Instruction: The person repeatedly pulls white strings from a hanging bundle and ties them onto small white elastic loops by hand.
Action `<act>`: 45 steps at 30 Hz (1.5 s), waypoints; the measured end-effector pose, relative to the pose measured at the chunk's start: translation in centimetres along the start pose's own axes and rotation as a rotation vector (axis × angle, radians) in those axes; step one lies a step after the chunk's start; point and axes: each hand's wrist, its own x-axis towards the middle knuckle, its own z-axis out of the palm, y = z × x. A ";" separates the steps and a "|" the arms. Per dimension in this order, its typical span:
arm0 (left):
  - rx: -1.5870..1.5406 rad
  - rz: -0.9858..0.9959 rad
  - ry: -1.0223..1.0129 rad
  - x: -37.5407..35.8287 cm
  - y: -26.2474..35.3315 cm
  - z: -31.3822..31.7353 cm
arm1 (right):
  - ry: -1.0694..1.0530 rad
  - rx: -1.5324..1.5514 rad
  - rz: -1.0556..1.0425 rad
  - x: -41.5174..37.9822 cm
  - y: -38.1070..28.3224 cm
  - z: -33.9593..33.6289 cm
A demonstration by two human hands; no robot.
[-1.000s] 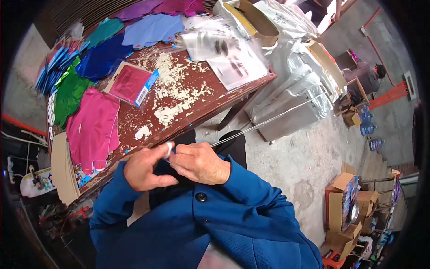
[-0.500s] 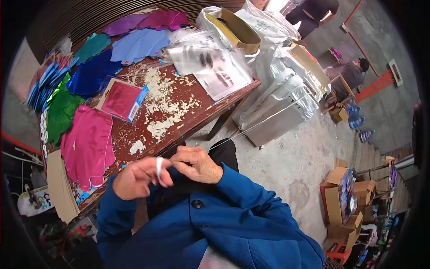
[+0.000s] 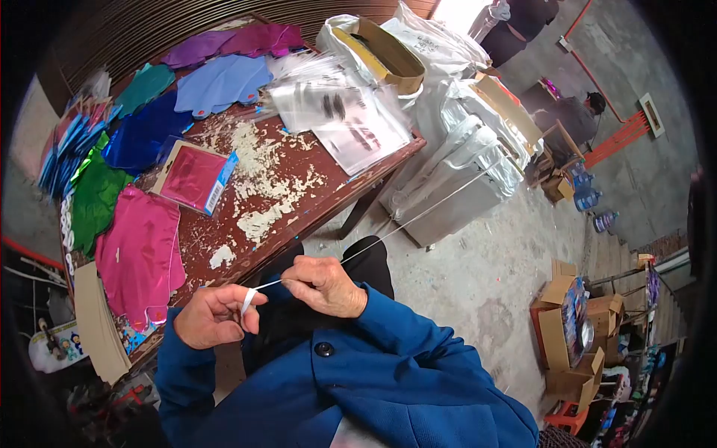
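Observation:
A thin white string (image 3: 267, 284) runs taut between my two hands over my lap. It is wound in a flat white band around the fingers of my left hand (image 3: 216, 315), which are curled and hold it. My right hand (image 3: 326, 287) is closed in a pinch on the same string. Beyond it, the string (image 3: 418, 216) stretches up to the right, towards a bag-covered box (image 3: 455, 201). Both hands are above my knees, just in front of the table edge. At the left, a pink foil piece (image 3: 140, 250) hangs partly over that edge.
The worn red-brown table (image 3: 306, 205) bears coloured foil pieces (image 3: 224, 84), a packaged pink foil (image 3: 196, 178) and a pile of clear plastic sleeves (image 3: 351, 123). Cardboard strips (image 3: 97, 321) stand at its left corner. Open cartons (image 3: 560, 328) lie at right. Other people (image 3: 571, 119) are farther back.
My left hand has moved slightly left and down, away from my right hand. A taut length of string now shows between them. The whole view has shifted a little.

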 end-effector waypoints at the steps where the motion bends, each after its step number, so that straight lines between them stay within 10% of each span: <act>1: 0.014 0.004 0.009 0.0 0.0 0.0 | 0.004 -0.003 0.005 0.1 0.0 -0.1; 22: -0.114 0.012 0.136 2.7 -0.8 0.8 | 0.005 0.024 0.075 -1.9 2.3 1.1; 31: 0.598 0.111 0.225 3.8 -0.8 2.4 | -0.288 -0.219 -0.071 -1.1 -1.0 -0.9; 39: 0.223 -0.188 0.046 3.2 -2.0 0.6 | -0.160 -0.088 -0.009 -0.1 1.6 -1.7; 45: 0.087 0.088 0.081 4.7 -1.6 0.2 | -0.106 -0.147 0.020 -1.1 2.1 -0.4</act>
